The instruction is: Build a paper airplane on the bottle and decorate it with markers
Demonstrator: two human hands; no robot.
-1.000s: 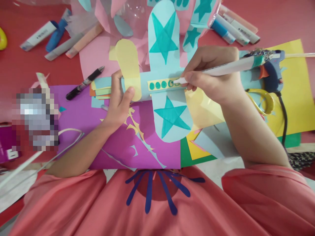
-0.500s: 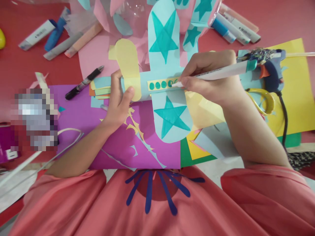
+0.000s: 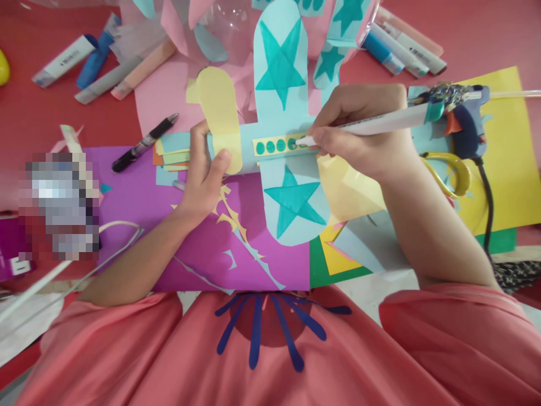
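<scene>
A light-blue paper airplane model [image 3: 281, 118] with green stars on its wings lies across the middle. My left hand [image 3: 207, 169] grips its tail end, thumb pressing on the pale yellow rounded tail piece [image 3: 217, 113] and fingers behind. In my right hand [image 3: 359, 129] is a white marker [image 3: 380, 123] with a green end, held like a pen. Its tip rests at a yellow strip [image 3: 267, 148] on the body, by a row of green dots. The strip's right end is hidden behind my right fingers.
A black pen [image 3: 146, 142] lies left on the paper. Several markers [image 3: 65, 59] lie at the back left, others [image 3: 382, 51] at the back right. A glue gun [image 3: 469, 121] and yellow-handled scissors [image 3: 459, 175] sit at right. Paper scraps [image 3: 232, 211] litter the purple sheet [image 3: 147, 197].
The marker has shifted very slightly, its green end a little to the right. My left hand still holds the paper airplane in nearly the same place.
</scene>
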